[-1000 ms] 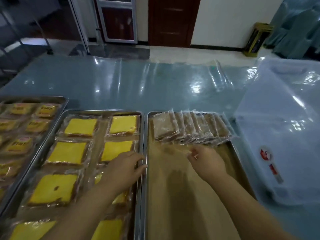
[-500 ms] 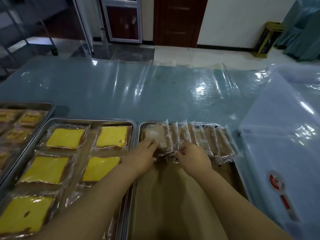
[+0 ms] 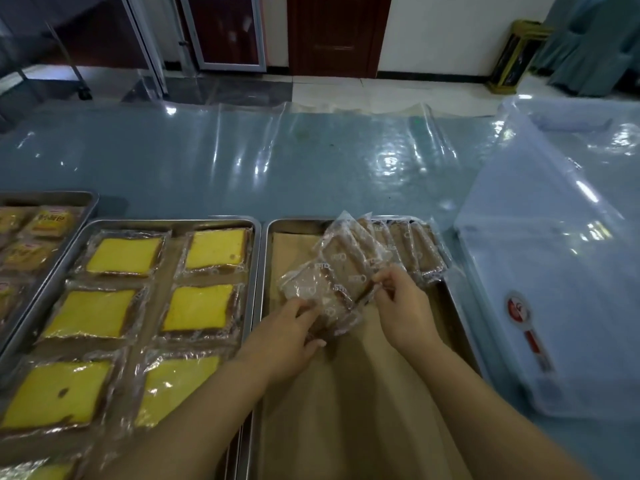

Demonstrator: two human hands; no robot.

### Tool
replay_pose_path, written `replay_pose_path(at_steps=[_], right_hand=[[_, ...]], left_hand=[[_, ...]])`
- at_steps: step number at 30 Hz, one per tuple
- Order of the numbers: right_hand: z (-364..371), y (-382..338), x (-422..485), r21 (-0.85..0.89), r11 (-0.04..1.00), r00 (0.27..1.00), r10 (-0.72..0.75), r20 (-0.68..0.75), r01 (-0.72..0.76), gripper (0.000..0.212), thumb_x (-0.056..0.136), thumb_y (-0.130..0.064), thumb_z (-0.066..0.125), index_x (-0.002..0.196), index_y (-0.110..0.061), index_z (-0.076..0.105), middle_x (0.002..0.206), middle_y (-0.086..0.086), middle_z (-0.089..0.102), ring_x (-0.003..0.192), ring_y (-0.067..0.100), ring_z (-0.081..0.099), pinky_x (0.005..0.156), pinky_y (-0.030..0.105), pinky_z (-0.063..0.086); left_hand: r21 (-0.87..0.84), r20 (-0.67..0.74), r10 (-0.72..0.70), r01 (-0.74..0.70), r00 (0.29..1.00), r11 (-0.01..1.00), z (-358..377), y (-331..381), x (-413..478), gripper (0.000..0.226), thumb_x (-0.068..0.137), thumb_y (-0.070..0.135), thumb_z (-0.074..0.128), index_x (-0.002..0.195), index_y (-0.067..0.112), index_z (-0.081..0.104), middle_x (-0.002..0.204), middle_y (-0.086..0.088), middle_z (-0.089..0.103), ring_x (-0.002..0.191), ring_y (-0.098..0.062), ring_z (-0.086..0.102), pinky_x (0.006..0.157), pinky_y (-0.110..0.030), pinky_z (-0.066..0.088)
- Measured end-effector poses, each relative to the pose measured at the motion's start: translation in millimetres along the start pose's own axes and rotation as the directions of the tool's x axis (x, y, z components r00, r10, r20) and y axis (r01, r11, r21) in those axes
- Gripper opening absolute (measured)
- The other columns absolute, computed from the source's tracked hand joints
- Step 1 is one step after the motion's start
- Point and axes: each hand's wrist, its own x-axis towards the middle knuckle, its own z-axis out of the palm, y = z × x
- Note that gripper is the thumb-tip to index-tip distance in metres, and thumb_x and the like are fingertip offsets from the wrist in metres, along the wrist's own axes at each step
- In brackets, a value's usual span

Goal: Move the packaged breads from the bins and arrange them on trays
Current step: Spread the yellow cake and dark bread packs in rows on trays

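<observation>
A steel tray lined with brown paper lies in front of me. Along its far edge stands a row of brown breads in clear packets. My left hand grips the near end of a few brown bread packets pulled out of the row and tilted to the left. My right hand pinches the right edge of the same bunch. The packets hang a little above the paper.
A second tray to the left holds several yellow cake slices in packets. A third tray with orange-labelled packets sits at the far left. A translucent plastic bin with its lid on stands to the right. Blue plastic-covered table stretches beyond.
My left hand came over from the yellow cake tray to the brown row. Both hands have taken hold of a few packets and drawn them out toward me, tilted left.
</observation>
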Motion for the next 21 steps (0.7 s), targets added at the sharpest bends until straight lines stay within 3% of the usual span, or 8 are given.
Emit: replay_pose_path(at_steps=[2, 4, 6, 8, 12, 15, 18, 21], right_hand=[[-9, 5, -12, 0.027, 1.0, 0.999, 0.013, -0.035, -0.012, 0.022, 0.094, -0.017, 0.049, 0.087, -0.038, 0.049, 0.081, -0.012, 0.059, 0.074, -0.001, 0.057, 0.056, 0.014, 0.04], [-19, 10, -23, 0.026, 1.0, 0.995, 0.019, -0.095, -0.016, 0.024, 0.094, -0.016, 0.047, 0.084, -0.037, 0.047, 0.079, -0.013, 0.058, 0.07, -0.008, 0.055, 0.053, 0.014, 0.037], [-30, 17, -32, 0.02, 0.999, 0.986, 0.028, -0.167, -0.025, 0.025, 0.093, -0.013, 0.042, 0.082, -0.034, 0.046, 0.076, -0.012, 0.056, 0.066, -0.012, 0.051, 0.05, 0.016, 0.034], [-39, 24, -40, 0.036, 0.999, 0.974, 0.032, -0.226, -0.025, 0.027, 0.091, -0.008, 0.037, 0.079, -0.032, 0.044, 0.072, -0.008, 0.053, 0.061, -0.011, 0.049, 0.047, 0.014, 0.035], [-53, 38, -54, 0.04, 0.995, 0.964, 0.096, -0.248, -0.088, 0.029, 0.092, -0.009, 0.034, 0.077, -0.032, 0.044, 0.068, -0.005, 0.051, 0.05, -0.006, 0.049, 0.038, 0.012, 0.036], [-61, 51, -63, 0.008, 0.975, 0.971, 0.22, -0.09, -0.221, 0.026, 0.092, -0.01, 0.034, 0.08, -0.029, 0.047, 0.071, 0.003, 0.057, 0.054, 0.011, 0.054, 0.044, 0.026, 0.045], [-66, 59, -71, -0.347, 0.905, 0.956, 0.285, 0.07, -0.245, 0.015, 0.092, -0.015, 0.041, 0.098, -0.019, 0.054, 0.092, 0.007, 0.06, 0.078, 0.023, 0.057, 0.067, 0.035, 0.049], [-65, 62, -85, -0.639, 0.761, 0.978, 0.198, 0.067, -0.11, 0.02, 0.091, -0.023, 0.047, 0.107, -0.013, 0.052, 0.119, 0.011, 0.05, 0.109, 0.03, 0.047, 0.086, 0.042, 0.047]], left_hand=[[0.042, 0.03, 0.021, -0.022, 0.999, 0.999, 6, 5, -13, 0.056, 0.09, 0.048, 0.048, 0.139, 0.022, 0.039, 0.132, 0.0, 0.037, 0.116, -0.02, 0.045, 0.097, -0.032, 0.042], [0.1, 0.012, 0.021, -0.022, 1.0, 0.995, 13, 9, -24, 0.05, 0.09, 0.048, 0.047, 0.134, 0.023, 0.046, 0.138, -0.003, 0.033, 0.126, -0.023, 0.032, 0.103, -0.034, 0.036], [0.155, 0.001, 0.048, -0.047, 0.999, 0.987, 18, 13, -33, 0.042, 0.092, 0.046, 0.045, 0.125, 0.022, 0.052, 0.151, -0.005, 0.02, 0.137, -0.025, 0.013, 0.11, -0.034, 0.023], [0.18, 0.04, 0.073, -0.079, 0.997, 0.98, 22, 17, -39, 0.042, 0.094, 0.043, 0.041, 0.128, 0.019, 0.048, 0.155, -0.005, 0.016, 0.142, -0.023, 0.005, 0.114, -0.034, 0.01], [0.231, 0.081, 0.042, -0.06, 0.996, 0.971, 22, 23, -53, 0.046, 0.094, 0.05, 0.036, 0.134, 0.028, 0.042, 0.151, -0.005, 0.026, 0.138, -0.022, 0.022, 0.115, -0.035, 0.011], [0.249, 0.077, 0.017, -0.036, 0.997, 0.968, 22, 31, -66, 0.041, 0.093, 0.051, 0.036, 0.13, 0.035, 0.046, 0.136, -0.001, 0.04, 0.125, -0.023, 0.036, 0.105, -0.035, 0.025], [0.292, 0.072, 0.023, -0.043, 0.997, 0.956, 23, 43, -78, 0.036, 0.093, 0.047, 0.038, 0.124, 0.037, 0.051, 0.118, -0.001, 0.046, 0.115, -0.023, 0.042, 0.093, -0.035, 0.035], [0.303, 0.043, 0.018, -0.03, 0.999, 0.953, 26, 53, -86, 0.034, 0.093, 0.045, 0.04, 0.121, 0.032, 0.054, 0.112, -0.002, 0.049, 0.114, -0.025, 0.046, 0.088, -0.036, 0.037]])
